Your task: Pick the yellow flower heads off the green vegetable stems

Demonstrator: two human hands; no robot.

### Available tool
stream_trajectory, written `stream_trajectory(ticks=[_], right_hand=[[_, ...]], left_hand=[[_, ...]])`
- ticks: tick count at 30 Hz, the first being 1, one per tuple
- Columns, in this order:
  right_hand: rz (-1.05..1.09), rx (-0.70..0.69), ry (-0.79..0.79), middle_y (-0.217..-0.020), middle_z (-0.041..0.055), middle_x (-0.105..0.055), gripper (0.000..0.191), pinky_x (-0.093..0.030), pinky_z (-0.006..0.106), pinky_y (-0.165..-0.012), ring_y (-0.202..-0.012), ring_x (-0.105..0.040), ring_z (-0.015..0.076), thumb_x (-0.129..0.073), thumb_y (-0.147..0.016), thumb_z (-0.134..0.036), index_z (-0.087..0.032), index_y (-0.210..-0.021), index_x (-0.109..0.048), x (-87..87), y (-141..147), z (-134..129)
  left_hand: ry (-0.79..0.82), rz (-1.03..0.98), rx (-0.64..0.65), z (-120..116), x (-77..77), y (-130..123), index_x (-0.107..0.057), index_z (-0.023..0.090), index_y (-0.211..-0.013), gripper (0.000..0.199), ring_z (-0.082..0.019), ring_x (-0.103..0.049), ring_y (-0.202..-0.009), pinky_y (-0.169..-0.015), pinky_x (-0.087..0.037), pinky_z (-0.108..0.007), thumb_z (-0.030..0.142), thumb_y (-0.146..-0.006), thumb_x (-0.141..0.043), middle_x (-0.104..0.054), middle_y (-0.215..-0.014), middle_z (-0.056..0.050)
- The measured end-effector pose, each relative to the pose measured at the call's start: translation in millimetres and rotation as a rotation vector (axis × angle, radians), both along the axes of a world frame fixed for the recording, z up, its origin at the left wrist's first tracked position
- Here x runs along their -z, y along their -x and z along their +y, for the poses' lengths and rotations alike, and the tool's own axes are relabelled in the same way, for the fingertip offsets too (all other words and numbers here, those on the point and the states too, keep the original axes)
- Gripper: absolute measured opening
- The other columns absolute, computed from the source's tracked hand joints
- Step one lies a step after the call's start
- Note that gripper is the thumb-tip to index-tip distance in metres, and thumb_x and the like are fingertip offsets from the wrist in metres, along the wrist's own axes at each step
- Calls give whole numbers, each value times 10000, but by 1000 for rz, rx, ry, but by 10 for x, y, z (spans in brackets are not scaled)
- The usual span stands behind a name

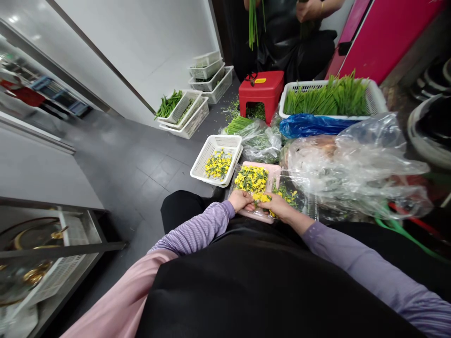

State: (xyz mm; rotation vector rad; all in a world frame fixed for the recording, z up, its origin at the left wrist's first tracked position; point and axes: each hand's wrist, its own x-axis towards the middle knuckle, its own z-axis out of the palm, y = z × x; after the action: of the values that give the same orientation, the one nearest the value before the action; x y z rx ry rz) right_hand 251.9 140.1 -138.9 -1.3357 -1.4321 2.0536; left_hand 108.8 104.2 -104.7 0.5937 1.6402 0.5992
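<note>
Yellow flowers with green stems (251, 179) lie in a clear plastic box on a pink tray (274, 174) at my lap. Over the near part of the box, my left hand (241, 200) has its fingers closed at the flowers' edge; what they pinch is too small to name. Facing it, my right hand (277, 205) is closed on yellow flowers (261, 197). More flowers and green bits (287, 193) sit in clear plastic to the right. A white basket (197, 168) left of the tray holds loose yellow flowers (218, 164).
Stacked white baskets (192, 123) and a red stool (261, 89) stand farther off. At right are a basket of green stalks (327, 101), a blue bag (310, 126) and clear plastic bags (352, 169). Across from me, a person's hand (310, 9) shows. A metal shelf (81, 249) stands left.
</note>
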Motion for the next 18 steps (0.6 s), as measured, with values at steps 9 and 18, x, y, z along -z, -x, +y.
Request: stream_trajectory(ticks=[9,18], right_hand=[[118,-56,144,-653,-2,-618,303,-440,205,-445,-552,-542,114,-691,-521,-179,-154,-808,-595,-54,-32,43],[153,268,364,-628,11,-620,205,-401,190,-378,-468,-516,92,-632,-579,-129,-155,-775,-580,-110,-70,232]], left_hand=[[27,-213,56,-88,179,300,-552,59,-738,93,-70,-571,-507,-553,-494,-211,93,-790,-482,-599,-614,-42],[50,821,497,116,458,444,-637,100,-892,248,-223,-559,-963,-860,-407,-296,264,-720,-567,-620,-953,-152]])
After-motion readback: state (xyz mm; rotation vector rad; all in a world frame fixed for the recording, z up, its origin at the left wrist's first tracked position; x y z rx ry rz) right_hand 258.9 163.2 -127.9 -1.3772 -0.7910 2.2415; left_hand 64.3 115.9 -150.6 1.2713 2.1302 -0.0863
